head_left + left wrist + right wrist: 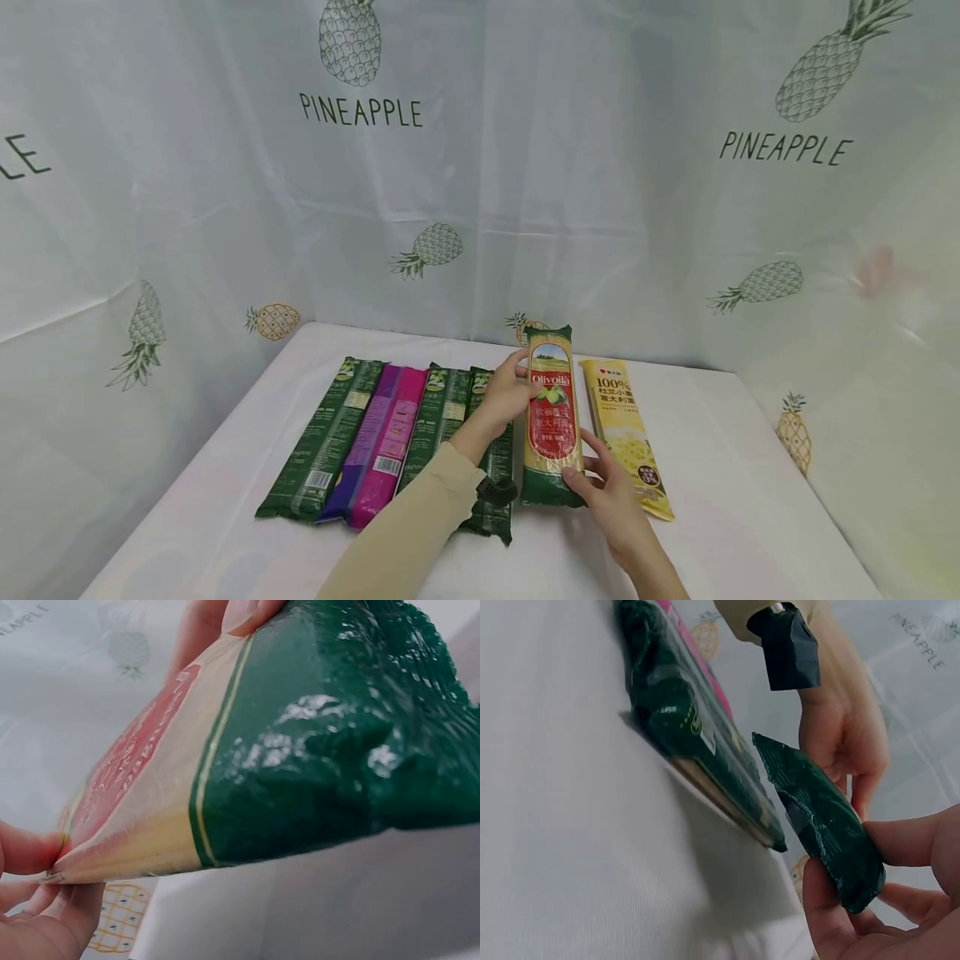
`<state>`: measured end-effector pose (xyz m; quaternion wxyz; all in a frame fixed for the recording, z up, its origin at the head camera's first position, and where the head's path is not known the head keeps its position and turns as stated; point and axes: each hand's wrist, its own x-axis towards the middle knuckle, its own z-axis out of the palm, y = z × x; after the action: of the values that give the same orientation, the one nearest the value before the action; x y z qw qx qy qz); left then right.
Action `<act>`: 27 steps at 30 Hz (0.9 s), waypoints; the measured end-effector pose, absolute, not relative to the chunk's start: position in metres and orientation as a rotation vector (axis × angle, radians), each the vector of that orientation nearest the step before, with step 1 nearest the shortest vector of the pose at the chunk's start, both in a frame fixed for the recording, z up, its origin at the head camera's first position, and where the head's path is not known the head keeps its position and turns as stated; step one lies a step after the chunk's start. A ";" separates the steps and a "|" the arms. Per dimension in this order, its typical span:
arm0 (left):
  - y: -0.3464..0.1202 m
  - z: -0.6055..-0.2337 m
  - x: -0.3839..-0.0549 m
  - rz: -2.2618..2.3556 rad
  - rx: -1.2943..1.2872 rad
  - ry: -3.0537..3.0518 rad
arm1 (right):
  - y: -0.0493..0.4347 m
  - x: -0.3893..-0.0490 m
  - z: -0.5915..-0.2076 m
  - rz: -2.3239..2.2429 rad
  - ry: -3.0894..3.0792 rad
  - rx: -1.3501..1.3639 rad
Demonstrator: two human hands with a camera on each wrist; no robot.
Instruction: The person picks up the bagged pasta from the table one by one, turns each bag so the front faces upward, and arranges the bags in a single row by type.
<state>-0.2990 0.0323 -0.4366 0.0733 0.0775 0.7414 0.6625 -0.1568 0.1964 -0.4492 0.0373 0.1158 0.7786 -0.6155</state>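
Note:
A green and yellow packet of spaghetti (553, 429) with a red label is lifted a little off the table, its printed front facing me. My left hand (507, 395) grips its left edge near the top, thumb on the front. At the lower right corner, my right hand (613, 503) pinches it between thumb and fingers. The left wrist view shows the packet's shiny green end (315, 750) up close, with a gap under it. In the right wrist view, the end seam of the packet (825, 825) sits between thumb and fingers.
Left of the held packet, a green packet (322, 442), a purple and pink one (386, 442) and more green packets (435, 417) lie side by side. A yellow packet (626, 429) lies to the right. A pineapple-print curtain (562, 167) stands behind the white table (720, 483).

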 end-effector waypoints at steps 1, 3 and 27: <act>0.035 -0.438 -0.300 1.985 0.229 2.224 | 0.198 -0.157 -0.450 -1.866 2.406 0.362; 0.041 -0.442 -0.302 1.988 0.231 2.213 | 0.202 -0.156 -0.450 -1.817 2.446 0.381; 0.073 -0.468 -0.312 1.930 0.180 2.184 | 0.226 -0.159 -0.457 -1.395 2.831 0.269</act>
<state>-0.3116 0.0735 -0.4680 0.1104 0.0612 0.7434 0.6568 -0.1588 0.2262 -0.4566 -0.0129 0.0850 0.8936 -0.4405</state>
